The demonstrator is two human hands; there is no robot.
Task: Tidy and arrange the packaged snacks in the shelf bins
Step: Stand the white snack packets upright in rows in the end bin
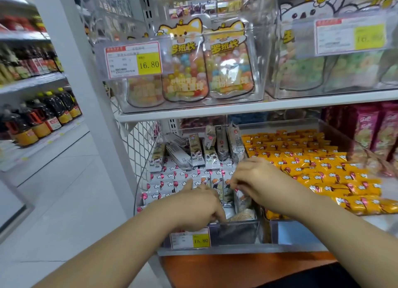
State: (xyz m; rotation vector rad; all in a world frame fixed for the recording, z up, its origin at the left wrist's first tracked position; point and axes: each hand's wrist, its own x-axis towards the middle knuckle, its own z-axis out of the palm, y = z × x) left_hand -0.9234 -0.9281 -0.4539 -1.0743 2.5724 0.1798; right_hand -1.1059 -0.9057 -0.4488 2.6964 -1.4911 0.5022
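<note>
Head view: I'm working in the clear bin (pixel 239 229) right under both hands, sorting the white packs (pixel 170 179) lying flat just ahead of my left thumb.

My left hand (pixel 193 206) is sitting at the bin's front edge, thumb sticking out, fingers curling down among the packs. Can't tell if it's gripping anything. My right hand (pixel 258 180) is just beside it, close but not touching, w/ fingertips nipping the pinched pack (pixel 240 198) near its top.

Beyond both hands the tall packs (pixel 215 149) are leaning every which way. To the right of my right hand, past the divider, the orange packs (pixel 312 165) are lying in rows in the next bin. The price tag (pixel 190 239) is hanging below my left wrist.

Doing it well, imo:
- Left hand works as a backstop, holding the row tight.
- Right hand slots the pack in upright, face fwd, edges level w/ its neighbours.
- Light grip only, since the wrappers look crinkly and would crease.
- Right elbow stays clear of the orange rows.
- The leaning ones at the back prob. need doing after.
</note>
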